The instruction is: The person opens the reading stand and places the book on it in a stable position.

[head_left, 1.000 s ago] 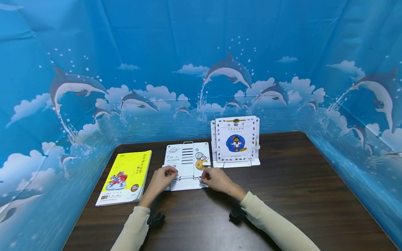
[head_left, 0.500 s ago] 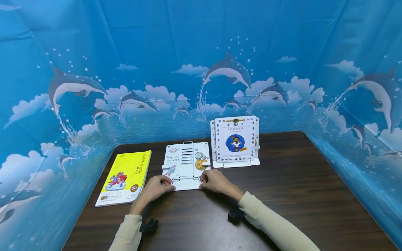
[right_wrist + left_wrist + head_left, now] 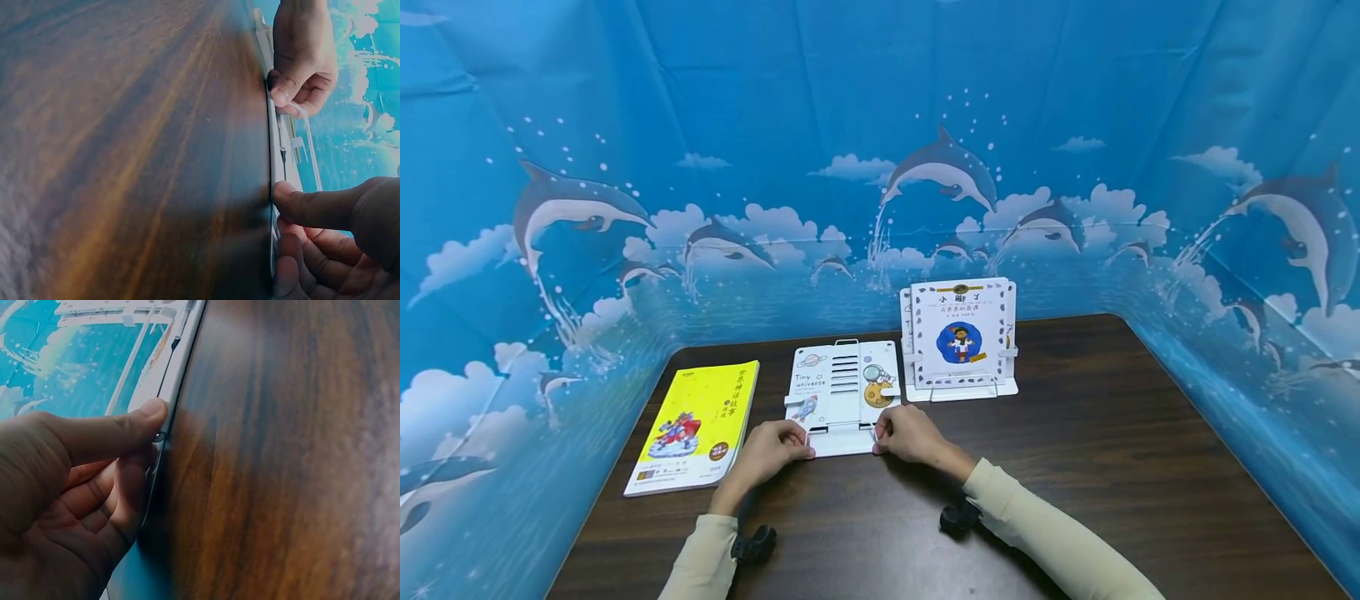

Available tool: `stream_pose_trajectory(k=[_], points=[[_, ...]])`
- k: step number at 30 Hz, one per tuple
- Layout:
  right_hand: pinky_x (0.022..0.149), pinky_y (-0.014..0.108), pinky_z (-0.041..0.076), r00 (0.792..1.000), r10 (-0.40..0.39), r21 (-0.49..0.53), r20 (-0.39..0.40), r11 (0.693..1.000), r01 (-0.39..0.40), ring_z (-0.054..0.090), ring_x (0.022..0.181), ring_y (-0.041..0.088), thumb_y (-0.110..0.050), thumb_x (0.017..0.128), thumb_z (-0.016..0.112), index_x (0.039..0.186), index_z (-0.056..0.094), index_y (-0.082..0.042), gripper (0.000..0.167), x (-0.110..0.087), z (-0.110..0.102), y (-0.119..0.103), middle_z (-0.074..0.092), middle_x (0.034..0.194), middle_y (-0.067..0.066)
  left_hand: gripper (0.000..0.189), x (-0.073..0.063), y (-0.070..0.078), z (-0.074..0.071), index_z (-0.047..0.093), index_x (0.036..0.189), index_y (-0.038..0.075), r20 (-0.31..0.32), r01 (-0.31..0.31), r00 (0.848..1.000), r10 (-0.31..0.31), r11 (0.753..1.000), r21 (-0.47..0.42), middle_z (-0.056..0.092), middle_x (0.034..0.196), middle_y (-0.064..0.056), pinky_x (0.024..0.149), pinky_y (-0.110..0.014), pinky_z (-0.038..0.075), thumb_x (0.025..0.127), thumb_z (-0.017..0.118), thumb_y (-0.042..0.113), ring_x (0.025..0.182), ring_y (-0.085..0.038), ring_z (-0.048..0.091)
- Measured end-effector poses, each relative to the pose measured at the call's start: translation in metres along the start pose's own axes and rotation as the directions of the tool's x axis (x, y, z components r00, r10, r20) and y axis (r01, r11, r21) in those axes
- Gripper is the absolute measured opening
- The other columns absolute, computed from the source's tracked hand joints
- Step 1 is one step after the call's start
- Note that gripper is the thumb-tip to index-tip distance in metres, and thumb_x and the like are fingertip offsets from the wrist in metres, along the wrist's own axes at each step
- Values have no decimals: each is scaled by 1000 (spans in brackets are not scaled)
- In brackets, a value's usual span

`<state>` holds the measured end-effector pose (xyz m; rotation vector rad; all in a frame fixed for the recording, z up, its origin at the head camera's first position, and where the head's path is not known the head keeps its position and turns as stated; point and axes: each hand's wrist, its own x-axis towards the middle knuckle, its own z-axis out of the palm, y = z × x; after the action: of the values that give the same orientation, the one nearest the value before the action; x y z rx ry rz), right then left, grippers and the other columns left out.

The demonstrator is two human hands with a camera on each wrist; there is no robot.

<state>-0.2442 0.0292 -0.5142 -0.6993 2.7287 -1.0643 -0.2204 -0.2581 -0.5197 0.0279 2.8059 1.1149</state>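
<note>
We find both hands at work on one thing, a white book stand (image 3: 844, 408) with a printed space pattern, which lies low on the dark table (image 3: 1075, 483), its panel reaching away just beyond the fingertips. The left hand (image 3: 769, 454) pinches the stand's near edge between thumb and fingers, at one end of its wire bracket (image 3: 131, 361); the wire rises from that pinch. The right hand (image 3: 913, 433) pinches the same edge farther along; we cannot tell whether its fingertips bear on wire, ledge or both. To the left of the grip, near but apart, lies a yellow book (image 3: 696, 421). Beyond the right hand, a second stand (image 3: 913, 392) bears an upright white book (image 3: 961, 333). We judge the held stand stiff and fairly light, probably coated metal or hard plastic, smooth enough to slide on the wood if pushed. The thin wire seems springy and is likely the weakest part, liable to bend or slip from a one-sided pull. We consider its two lower ends, where the fingertips are, the sound hold for turning it evenly; for carrying the whole, we favour the panel's side edges.
</note>
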Motion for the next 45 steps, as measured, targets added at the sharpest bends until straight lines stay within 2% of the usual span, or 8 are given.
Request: stream_pose_trajectory(k=[14,22,24,27,32,37,41,45], points=[[65,23,46,1000,-11,-17,-26,1000,11,57,62,1,-12,83,88,78,69,-19,21,1,3,2,67,69,-12,17,3,-2,2,75,92,13,4,3,1000,-3,1000,-23,66,76,0,69,-25,43,86,90,17,74,-16,56],[64,21,47,1000,-28,61,1,998,28,58,68,3,-3,89,78,87,71,-12,11,1,-10,4,68,76,-6,12,2,-4,-13,77,102,8,61,-5,998,13,992,-129,75,86,-4,73,-24,52,95,81,17,76,-17,64],[64,21,48,999,-10,71,-42,997,13,58,70,5,-3,91,76,90,73,-7,6,3,-17,6,69,79,-2,14,2,-4,-19,77,108,5,34,20,999,-14,983,-182,77,94,-8,74,-23,56,99,76,15,77,-18,67],[67,24,49,986,65,70,-153,996,-55,58,73,10,-5,92,75,96,73,-3,5,7,-24,10,70,84,3,20,5,-3,-25,73,117,-1,-68,51,995,-68,973,-226,76,106,-16,75,-21,59,102,70,13,83,-21,70],[82,40,58,953,169,95,-249,984,-150,66,88,22,-6,92,76,108,71,5,20,14,-29,13,72,98,13,33,18,2,-26,64,132,-5,-220,97,966,-139,977,-191,69,125,-27,86,-31,62,106,64,15,102,-34,71],[88,46,60,964,185,88,-190,981,-171,68,96,27,-8,96,74,122,71,10,32,18,-26,13,74,108,19,54,34,9,-19,46,152,-5,-181,198,955,-235,959,-204,58,144,-29,108,-52,54,107,59,21,128,-44,62],[83,44,59,965,170,80,-198,984,-157,66,91,25,-6,95,72,122,72,10,31,19,-24,14,75,104,18,60,42,17,-13,39,157,-4,-172,229,946,-273,943,-240,55,148,-29,113,-54,50,107,56,23,131,-43,60],[72,35,55,972,158,60,-177,987,-149,61,82,20,-5,94,73,119,73,10,30,21,-20,15,73,95,14,63,43,25,-10,38,158,-5,-168,292,925,-340,922,-255,52,152,-29,115,-55,48,106,51,27,133,-44,58]])
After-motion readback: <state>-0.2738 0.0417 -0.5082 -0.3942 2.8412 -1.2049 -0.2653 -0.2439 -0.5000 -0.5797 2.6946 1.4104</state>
